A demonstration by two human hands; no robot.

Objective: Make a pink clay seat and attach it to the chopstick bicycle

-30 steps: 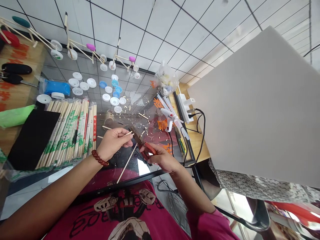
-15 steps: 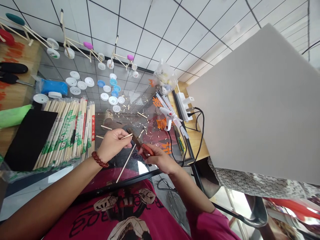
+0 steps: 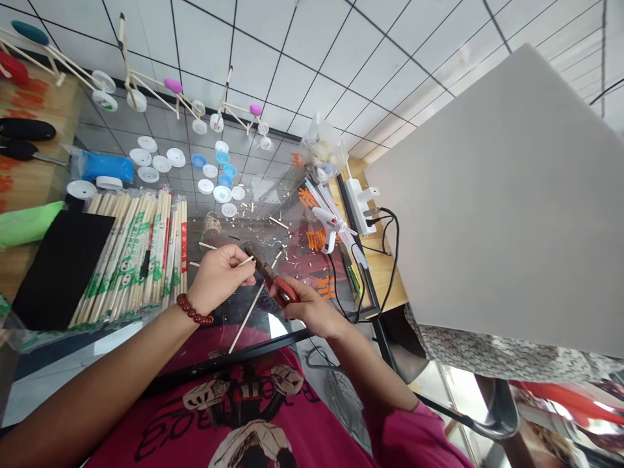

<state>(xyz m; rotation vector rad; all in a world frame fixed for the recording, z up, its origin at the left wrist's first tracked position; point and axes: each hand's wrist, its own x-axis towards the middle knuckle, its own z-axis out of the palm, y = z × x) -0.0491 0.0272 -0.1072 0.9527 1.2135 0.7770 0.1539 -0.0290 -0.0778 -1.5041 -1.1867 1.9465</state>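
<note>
Pinched in my left hand [image 3: 221, 273] is a short piece of wooden chopstick [image 3: 246, 260], its free end pointing right. My right hand [image 3: 309, 307] is closed around the red handles of a pair of pliers [image 3: 266, 268]. The dark jaws of the pliers are right by the tip of the chopstick piece; whether they touch it I cannot tell. A longer chopstick [image 3: 246, 317] lies slanted on the glass tabletop below the pliers. Beyond my hands, a cut stick [image 3: 278, 222] lies among wood chips.
Packaged chopsticks [image 3: 131, 253] and a black sheet [image 3: 61, 266] lie at left. Several bottle caps [image 3: 222, 194] sit farther back, before stick-built models [image 3: 234, 107]. A white glue gun [image 3: 329, 224], its cord and a power strip [image 3: 359, 205] are at right, beside a large grey panel [image 3: 497, 208].
The chopstick piece in my left hand has shifted slightly left and up. The pliers have tilted a little, their jaws moving slightly left. Both hands keep their grip.
</note>
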